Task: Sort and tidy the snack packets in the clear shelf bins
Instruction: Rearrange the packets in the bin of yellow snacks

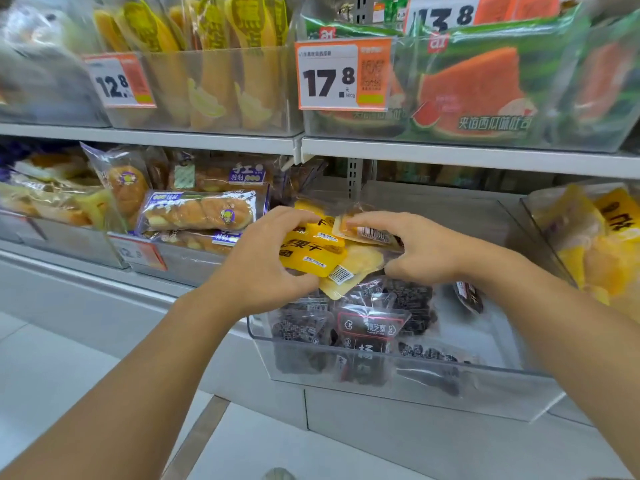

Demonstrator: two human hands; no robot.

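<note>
- Yellow snack packets (313, 252) held as a loose stack above the clear shelf bin (381, 375), over the dark packets (370, 327) lying in it.
- Left hand (263, 258) grips the stack's left edge, thumb underneath; right hand (415, 247) pinches the top packet (367, 232) near its barcode.
- Risk, as I judge it: slick film, uneven stack; the lowest pale packet (349, 271) could slide out and drop among the dark ones, mixing the sorts.
- Long axis runs roughly left-right, slightly tilted; printed faces up, barcode ends toward the right.
</note>
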